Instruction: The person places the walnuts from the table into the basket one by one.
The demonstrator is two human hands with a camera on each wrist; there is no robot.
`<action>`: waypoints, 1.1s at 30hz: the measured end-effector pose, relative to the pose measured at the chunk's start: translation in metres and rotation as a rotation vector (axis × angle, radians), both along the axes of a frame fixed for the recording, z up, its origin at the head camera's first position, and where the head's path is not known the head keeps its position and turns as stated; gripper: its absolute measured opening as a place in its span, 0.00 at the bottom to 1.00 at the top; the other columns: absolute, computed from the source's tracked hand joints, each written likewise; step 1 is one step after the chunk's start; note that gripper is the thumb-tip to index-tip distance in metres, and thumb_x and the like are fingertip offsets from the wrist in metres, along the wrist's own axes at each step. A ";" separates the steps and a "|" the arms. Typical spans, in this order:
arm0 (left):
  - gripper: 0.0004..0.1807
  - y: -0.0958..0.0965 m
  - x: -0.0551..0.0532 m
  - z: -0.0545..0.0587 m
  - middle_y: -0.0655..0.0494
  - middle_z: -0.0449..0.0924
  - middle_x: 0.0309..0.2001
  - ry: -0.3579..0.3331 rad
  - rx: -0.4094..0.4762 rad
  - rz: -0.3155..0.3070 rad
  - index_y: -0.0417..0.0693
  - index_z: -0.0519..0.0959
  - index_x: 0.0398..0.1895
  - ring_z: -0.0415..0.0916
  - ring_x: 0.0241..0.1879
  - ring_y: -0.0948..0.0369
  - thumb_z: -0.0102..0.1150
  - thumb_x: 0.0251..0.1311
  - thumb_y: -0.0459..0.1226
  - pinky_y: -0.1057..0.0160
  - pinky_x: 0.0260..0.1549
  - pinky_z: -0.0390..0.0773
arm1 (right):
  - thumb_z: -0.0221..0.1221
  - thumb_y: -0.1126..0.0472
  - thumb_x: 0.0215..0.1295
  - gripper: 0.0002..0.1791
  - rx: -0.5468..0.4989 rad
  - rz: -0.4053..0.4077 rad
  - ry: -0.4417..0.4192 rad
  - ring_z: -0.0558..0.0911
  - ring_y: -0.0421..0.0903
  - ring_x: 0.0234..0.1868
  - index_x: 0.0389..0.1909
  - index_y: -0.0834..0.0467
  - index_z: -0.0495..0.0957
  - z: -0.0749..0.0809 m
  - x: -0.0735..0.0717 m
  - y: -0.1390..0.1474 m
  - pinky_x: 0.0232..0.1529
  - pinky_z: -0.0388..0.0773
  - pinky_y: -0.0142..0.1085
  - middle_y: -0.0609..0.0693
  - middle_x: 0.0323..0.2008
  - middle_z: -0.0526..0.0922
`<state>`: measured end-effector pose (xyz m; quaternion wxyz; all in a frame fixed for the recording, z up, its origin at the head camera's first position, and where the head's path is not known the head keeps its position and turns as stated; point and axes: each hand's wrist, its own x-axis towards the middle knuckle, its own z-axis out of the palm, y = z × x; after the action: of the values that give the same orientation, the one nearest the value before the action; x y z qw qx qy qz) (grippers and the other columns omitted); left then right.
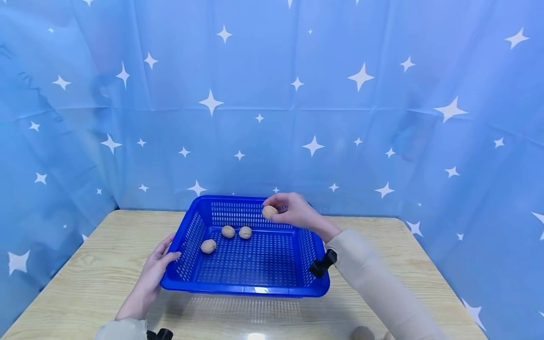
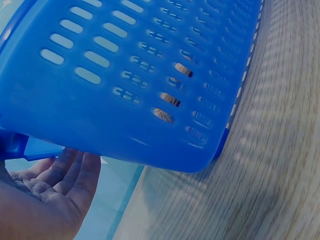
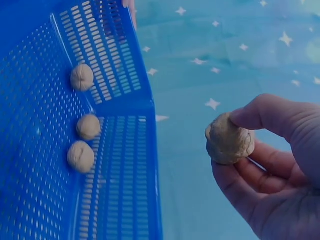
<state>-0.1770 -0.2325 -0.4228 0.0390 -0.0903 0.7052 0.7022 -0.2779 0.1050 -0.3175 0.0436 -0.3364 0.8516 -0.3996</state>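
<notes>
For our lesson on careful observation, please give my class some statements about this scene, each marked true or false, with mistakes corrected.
1. The right hand pinches a walnut. True.
2. Three walnuts lie inside the blue basket. True.
3. The left hand holds a walnut. False: the left hand grips the basket's side.
4. The curtain is plain red. False: the curtain is blue with white stars.

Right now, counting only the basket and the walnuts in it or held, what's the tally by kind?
Blue basket: 1
Walnuts: 4 (3 inside the basket, 1 held by the right hand)
Total: 5
</notes>
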 end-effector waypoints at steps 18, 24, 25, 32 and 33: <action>0.36 0.000 -0.001 0.000 0.44 0.51 0.71 -0.012 -0.006 0.018 0.50 0.44 0.75 0.66 0.52 0.62 0.46 0.67 0.38 0.68 0.45 0.68 | 0.61 0.67 0.57 0.15 0.062 0.058 -0.063 0.78 0.41 0.37 0.47 0.61 0.79 -0.027 -0.016 -0.077 0.37 0.74 0.32 0.50 0.41 0.81; 0.36 -0.002 -0.002 0.001 0.43 0.49 0.71 -0.007 0.002 0.013 0.50 0.44 0.75 0.65 0.54 0.60 0.45 0.66 0.38 0.67 0.46 0.67 | 0.61 0.68 0.56 0.15 0.104 0.070 -0.090 0.77 0.40 0.34 0.46 0.62 0.80 -0.037 -0.021 -0.097 0.33 0.72 0.30 0.50 0.40 0.81; 0.36 -0.002 -0.002 0.001 0.43 0.49 0.72 -0.009 0.001 0.012 0.50 0.43 0.75 0.64 0.56 0.57 0.45 0.66 0.38 0.66 0.46 0.66 | 0.61 0.69 0.56 0.14 0.107 0.073 -0.096 0.77 0.40 0.34 0.46 0.62 0.80 -0.040 -0.022 -0.101 0.33 0.72 0.30 0.51 0.40 0.81; 0.36 -0.001 -0.003 0.002 0.46 0.51 0.71 -0.006 0.015 0.020 0.51 0.45 0.74 0.67 0.49 0.66 0.46 0.66 0.37 0.69 0.45 0.67 | 0.63 0.69 0.55 0.13 0.164 0.057 -0.155 0.78 0.40 0.35 0.43 0.62 0.80 -0.058 -0.025 -0.116 0.35 0.73 0.30 0.51 0.38 0.82; 0.36 -0.001 -0.003 0.002 0.46 0.51 0.71 -0.005 0.020 0.020 0.50 0.46 0.74 0.68 0.48 0.68 0.46 0.66 0.37 0.69 0.44 0.68 | 0.63 0.69 0.55 0.13 0.177 0.056 -0.162 0.78 0.41 0.35 0.43 0.62 0.80 -0.061 -0.025 -0.118 0.35 0.73 0.30 0.51 0.38 0.82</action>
<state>-0.1802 -0.2336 -0.4207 0.0346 -0.0986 0.6971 0.7094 -0.3030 -0.0129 -0.3782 0.1530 -0.3213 0.8675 -0.3477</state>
